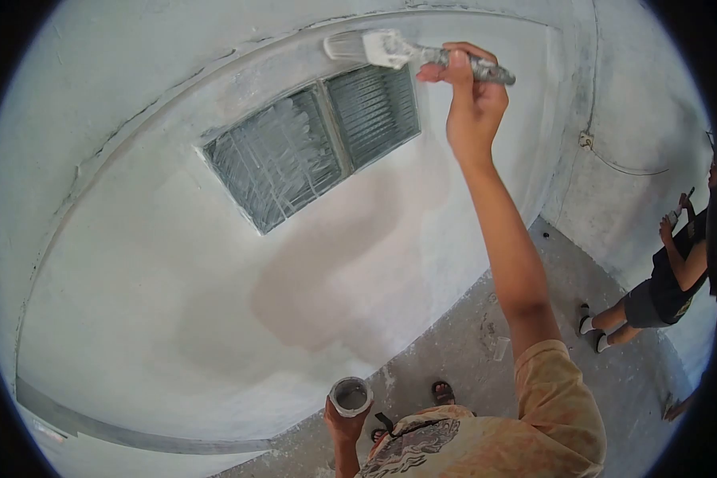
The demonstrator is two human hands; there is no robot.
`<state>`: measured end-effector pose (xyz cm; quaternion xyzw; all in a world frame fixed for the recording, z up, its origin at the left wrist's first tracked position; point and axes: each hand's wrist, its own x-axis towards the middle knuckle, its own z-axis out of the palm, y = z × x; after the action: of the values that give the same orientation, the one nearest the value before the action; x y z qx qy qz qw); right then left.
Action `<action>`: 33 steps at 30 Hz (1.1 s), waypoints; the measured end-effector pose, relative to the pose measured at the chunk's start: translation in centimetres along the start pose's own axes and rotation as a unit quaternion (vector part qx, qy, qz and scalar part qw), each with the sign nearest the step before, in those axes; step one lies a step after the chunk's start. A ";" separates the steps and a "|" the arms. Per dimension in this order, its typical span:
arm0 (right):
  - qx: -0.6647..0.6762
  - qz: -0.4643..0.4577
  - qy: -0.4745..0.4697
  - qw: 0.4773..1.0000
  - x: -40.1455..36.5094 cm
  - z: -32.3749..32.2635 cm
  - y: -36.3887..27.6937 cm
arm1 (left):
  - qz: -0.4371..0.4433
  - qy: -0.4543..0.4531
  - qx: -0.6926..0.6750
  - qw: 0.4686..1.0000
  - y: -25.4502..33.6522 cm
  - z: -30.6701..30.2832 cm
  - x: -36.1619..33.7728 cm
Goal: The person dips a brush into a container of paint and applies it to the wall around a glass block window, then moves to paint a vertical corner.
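Note:
My right hand [476,92], raised at the end of an outstretched arm, grips the handle of a paintbrush [388,49]. White paint coats the brush's ferrule, and its bristles point left, overlapping the wall just above the window. Low in the view, my left hand [345,422] is wrapped round a small round paint container [350,396] with a white-smeared rim; greyish paint shows inside. The window [275,155] has two panels, the left one streaked with white and the right one [373,107] ribbed like louvres.
A white-painted wall [135,295] fills most of the view, with a cracked ridge along its top. Another person [668,275] stands at the far right, holding a small object. The grey floor [462,342] has paint spots, and a wall outlet [586,139] trails a cord.

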<state>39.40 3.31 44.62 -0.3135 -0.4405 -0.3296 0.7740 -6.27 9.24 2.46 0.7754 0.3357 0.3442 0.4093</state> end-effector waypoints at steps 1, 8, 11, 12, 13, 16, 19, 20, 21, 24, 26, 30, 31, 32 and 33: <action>-0.002 0.001 0.001 1.000 1.0 -0.7 1.3 | -0.004 -0.004 -0.006 1.000 0.0 0.0 -0.1; -0.029 0.050 0.118 0.991 5.0 -8.3 7.6 | -0.007 0.014 -0.019 1.000 1.2 0.2 -0.1; -0.107 -0.014 0.142 0.984 5.4 -9.3 8.1 | 0.014 0.024 -0.006 1.000 -0.2 0.2 -0.4; -0.149 -0.037 0.140 0.978 5.3 -9.3 8.0 | 0.019 0.031 -0.003 0.999 -0.8 0.3 -0.5; -0.191 -0.060 0.138 0.970 5.2 -9.3 7.9 | 0.026 0.036 -0.001 0.999 -1.4 0.4 -0.7; -0.258 -0.119 0.044 0.958 4.4 -7.9 7.5 | 0.024 0.040 0.009 0.999 -1.5 0.4 -1.0; -0.249 -0.118 -0.034 0.961 2.4 -5.4 4.8 | 0.004 0.020 -0.002 1.000 -0.7 0.4 -0.6; -0.252 -0.119 -0.032 0.960 1.9 -4.8 4.2 | 0.006 0.017 -0.003 1.000 -0.6 0.5 -0.5; -0.166 -0.077 -0.008 0.983 1.6 -4.3 3.7 | 0.012 0.016 0.009 1.000 -0.5 0.6 -0.4; -0.032 -0.002 0.049 0.998 2.2 -4.8 3.2 | 0.003 0.011 0.020 1.000 -0.2 0.7 -0.3; 0.008 0.043 0.093 0.995 3.5 -6.0 4.6 | -0.012 0.010 0.019 1.000 0.2 0.8 -0.1; -0.017 0.094 0.118 0.988 5.5 -9.3 8.6 | -0.005 0.007 -0.002 1.000 -0.1 0.9 -0.4; -0.042 0.100 0.127 0.986 5.7 -10.2 9.7 | -0.005 0.007 -0.007 1.000 -0.4 0.9 -0.5; -0.065 0.105 0.136 0.983 5.8 -11.4 10.6 | -0.005 0.008 -0.009 1.000 -0.5 0.9 -0.6; -0.064 0.105 0.134 0.983 5.9 -12.2 10.8 | 0.008 0.014 -0.007 1.000 -0.4 0.9 -0.7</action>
<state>56.04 -1.21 42.73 -0.3594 -0.2757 -0.3132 0.8347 -6.02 8.47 1.55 0.7704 0.3327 0.3604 0.4074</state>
